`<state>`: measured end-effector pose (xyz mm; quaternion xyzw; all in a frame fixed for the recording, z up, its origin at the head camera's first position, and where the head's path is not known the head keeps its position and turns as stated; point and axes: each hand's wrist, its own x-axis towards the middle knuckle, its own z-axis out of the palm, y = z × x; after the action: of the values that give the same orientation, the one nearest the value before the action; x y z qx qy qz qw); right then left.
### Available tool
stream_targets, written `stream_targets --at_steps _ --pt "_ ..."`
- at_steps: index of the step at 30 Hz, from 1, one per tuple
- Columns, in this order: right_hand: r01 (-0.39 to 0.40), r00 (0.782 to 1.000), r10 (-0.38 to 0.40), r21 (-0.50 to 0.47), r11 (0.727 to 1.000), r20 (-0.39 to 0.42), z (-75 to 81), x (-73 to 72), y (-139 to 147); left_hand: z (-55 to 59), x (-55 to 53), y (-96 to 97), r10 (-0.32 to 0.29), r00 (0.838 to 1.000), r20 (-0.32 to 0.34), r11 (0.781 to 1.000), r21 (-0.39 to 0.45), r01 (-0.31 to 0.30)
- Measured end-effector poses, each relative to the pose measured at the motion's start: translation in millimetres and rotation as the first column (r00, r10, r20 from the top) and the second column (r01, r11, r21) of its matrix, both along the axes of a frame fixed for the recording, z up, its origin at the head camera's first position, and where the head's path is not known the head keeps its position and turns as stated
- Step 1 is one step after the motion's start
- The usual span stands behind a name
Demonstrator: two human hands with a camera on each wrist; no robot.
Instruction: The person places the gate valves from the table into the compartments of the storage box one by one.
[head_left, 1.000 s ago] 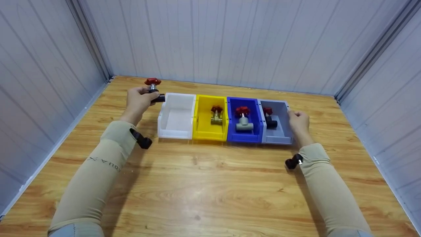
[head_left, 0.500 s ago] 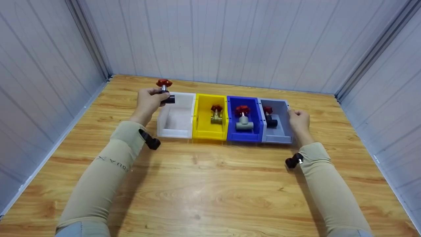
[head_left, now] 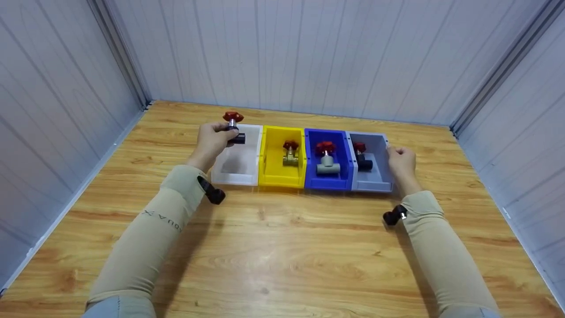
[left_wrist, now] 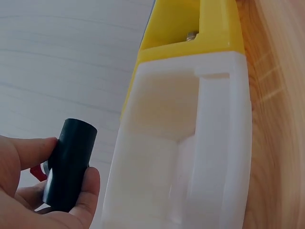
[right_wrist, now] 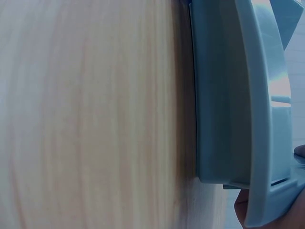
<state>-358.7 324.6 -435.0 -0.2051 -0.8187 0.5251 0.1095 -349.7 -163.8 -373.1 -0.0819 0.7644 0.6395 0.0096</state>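
In the head view my left hand point(head_left: 213, 142) pinches a black valve point(head_left: 238, 138) with a red handwheel point(head_left: 232, 116), holding it upright over the back left of the white bin point(head_left: 234, 179). The left wrist view shows the valve's dark pipe body point(left_wrist: 71, 162) between thumb and fingers, with the white bin point(left_wrist: 224, 143) beside it. At the far right, my right hand point(head_left: 402, 164) grips the side wall of the grey bin point(head_left: 373, 187). Up close in the right wrist view, fingers point(right_wrist: 242, 207) lie on the grey bin's edge; the rest of that hand is mostly cut off.
Between the white and grey bins stand a yellow bin point(head_left: 281, 182) with a brass valve point(head_left: 290, 157) and a blue bin point(head_left: 329, 183) with a grey valve point(head_left: 328, 165). Another black valve point(head_left: 363, 163) sits in the grey bin. Panel walls point(head_left: 291, 57) enclose the wooden table point(head_left: 282, 247).
My left hand has carried the black valve rightward, from beside the white bin's left edge to over the bin, and slightly lower. The right hand has stayed on the grey bin.
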Motion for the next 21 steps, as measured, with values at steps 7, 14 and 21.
stream_targets --at_steps 7,14,21 --pt "0.001 1.000 -0.001 0.003 1.000 0.020 -0.2 -0.2 -1 -7.6 -3.0 10.3 -0.023 1.000 -0.015 0.999 0.035 0.024" --pt "0.006 0.999 -0.006 0.002 1.000 0.044 -0.4 -0.9 -2 -14.3 -3.1 18.0 -0.023 1.000 -0.013 0.999 0.039 0.023" --pt "0.008 0.997 -0.007 -0.007 1.000 0.072 2.4 -2.0 -1 -18.6 -6.1 24.6 -0.008 1.000 0.000 1.000 0.026 0.008"
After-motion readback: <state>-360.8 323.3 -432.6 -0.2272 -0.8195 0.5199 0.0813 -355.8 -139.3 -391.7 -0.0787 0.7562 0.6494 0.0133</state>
